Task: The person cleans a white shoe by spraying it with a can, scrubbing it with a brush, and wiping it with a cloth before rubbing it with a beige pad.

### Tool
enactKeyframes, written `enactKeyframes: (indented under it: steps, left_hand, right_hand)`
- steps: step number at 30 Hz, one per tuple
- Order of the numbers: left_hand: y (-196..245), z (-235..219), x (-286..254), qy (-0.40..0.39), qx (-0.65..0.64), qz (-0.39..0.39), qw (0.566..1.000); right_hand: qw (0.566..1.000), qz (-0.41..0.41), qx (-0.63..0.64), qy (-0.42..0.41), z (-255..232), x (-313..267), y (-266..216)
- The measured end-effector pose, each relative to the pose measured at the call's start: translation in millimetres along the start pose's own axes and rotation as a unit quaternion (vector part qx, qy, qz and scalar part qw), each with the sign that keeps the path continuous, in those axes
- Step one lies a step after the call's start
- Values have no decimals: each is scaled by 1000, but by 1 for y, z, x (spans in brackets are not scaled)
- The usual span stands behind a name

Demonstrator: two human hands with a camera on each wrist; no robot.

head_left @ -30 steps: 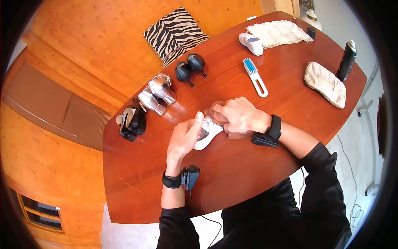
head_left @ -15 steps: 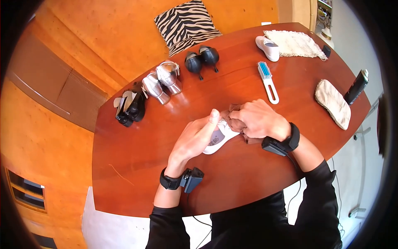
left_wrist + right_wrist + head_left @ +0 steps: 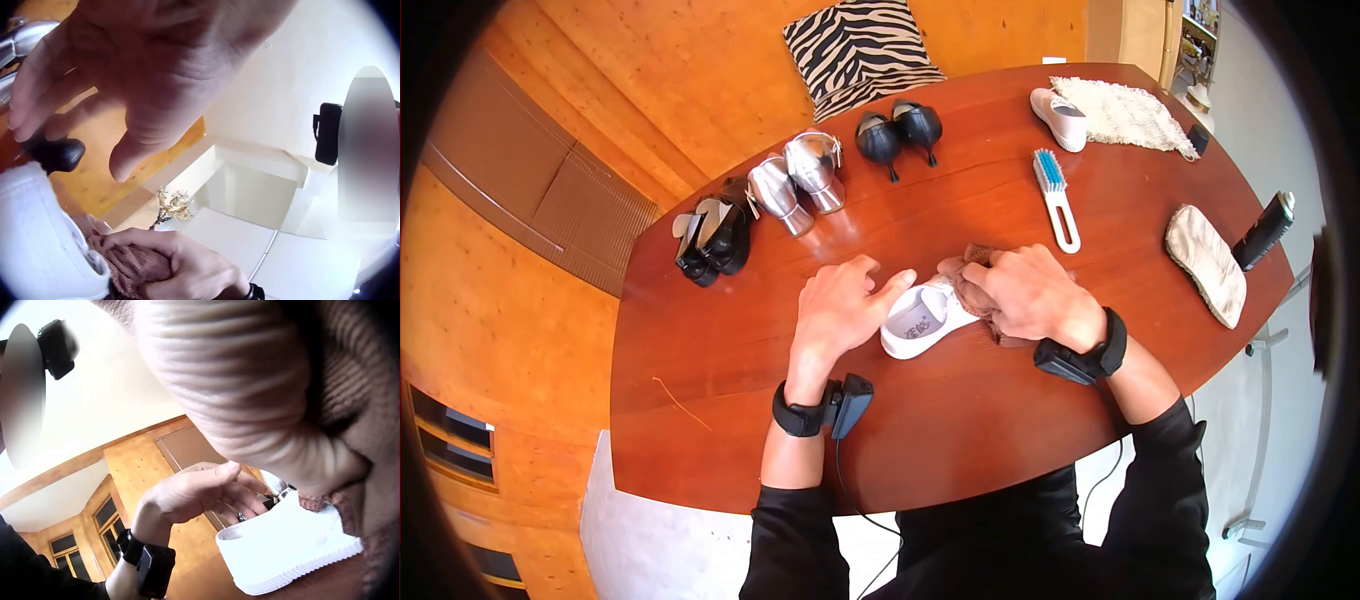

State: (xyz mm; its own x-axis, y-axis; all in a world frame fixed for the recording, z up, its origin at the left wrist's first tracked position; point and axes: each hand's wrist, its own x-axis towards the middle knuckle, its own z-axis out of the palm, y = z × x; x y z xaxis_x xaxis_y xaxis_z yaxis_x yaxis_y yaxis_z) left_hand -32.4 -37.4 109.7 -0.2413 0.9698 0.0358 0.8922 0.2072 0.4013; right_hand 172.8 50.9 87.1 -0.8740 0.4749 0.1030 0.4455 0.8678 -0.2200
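A white sneaker [image 3: 903, 346] sits on the table in front of me, its heel toward my left side and its grey insole showing. My right hand [image 3: 1040, 295] grips a bunched brown cloth [image 3: 972, 288] against the toe end, hiding part of the toe. Just left of the shoe's opening is my left hand [image 3: 835, 308], fingers loosely bent and thumb out, with nothing in it. From the right wrist, the left hand [image 3: 190, 494] appears apart from the sneaker [image 3: 281, 544], above its heel.
Along the far left edge stand black shoes [image 3: 725, 240], silver heels [image 3: 815, 165] and black heels [image 3: 918, 125]. Farther right lie a blue-bristled brush [image 3: 1052, 190], another white sneaker [image 3: 1060, 122], a cream cloth [image 3: 1125, 115], a beige pad [image 3: 1205, 265] and a black spray can [image 3: 1266, 232].
My left hand has come off the sneaker's side and moved left, uncovering its opening. The right hand stays with the brown cloth at the toe. The head view has shifted.
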Motion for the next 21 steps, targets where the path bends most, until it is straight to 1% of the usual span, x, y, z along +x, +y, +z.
enactKeyframes:
  steps: [2, 4, 5, 7, 8, 10, 11, 13, 15, 16, 18, 19, 20, 21]
  left_hand:
    - [-7, 4, 3, -1, -14, 0, 1000]
    - [-8, 4, 4, -37, -5, 1, 999]
    - [-6, 4, 3, -37, -6, 2, 999]
    - [1, 1, 0, -33, -85, 37, 995]
    - [2, 3, -2, -34, -84, 38, 995]
    - [8, 10, -7, -6, -147, 60, 987]
    - [14, 10, -8, -7, -146, 61, 987]
    - [27, 7, -9, -102, -119, -3, 988]
    - [30, 12, -6, -110, -100, -10, 989]
    - [30, 15, -4, -117, -82, -18, 990]
    - [32, 22, -3, -133, -83, -27, 987]
    - [31, 25, -3, -147, -88, -40, 984]
    - [24, 29, -1, -147, -86, -38, 985]
    - [12, 34, 3, -136, -181, -53, 973]
  right_hand:
    - [1000, -3, 6, 15, 1, -1, 1]
    - [999, -6, 13, 29, 5, 0, 3]
    - [999, -8, 11, 42, 9, 0, 4]
    - [998, -9, 10, 56, 10, 0, 5]
    - [998, -9, 12, 56, 9, 1, 3]
    - [998, -7, 13, 57, 9, 2, 1]
    - [999, 8, 5, 49, 10, 2, 0]
    - [999, 24, -4, 43, 11, 4, -3]
    - [997, 71, -36, -22, 11, 6, -5]
    - [996, 74, -34, -20, 12, 6, -3]
    - [1000, -4, -5, 23, 14, 4, -1]
    - [1000, -2, -4, 25, 12, 3, -3]
    - [998, -26, 51, 36, 8, 2, -6]
    - [992, -49, 106, 47, 5, 1, -9]
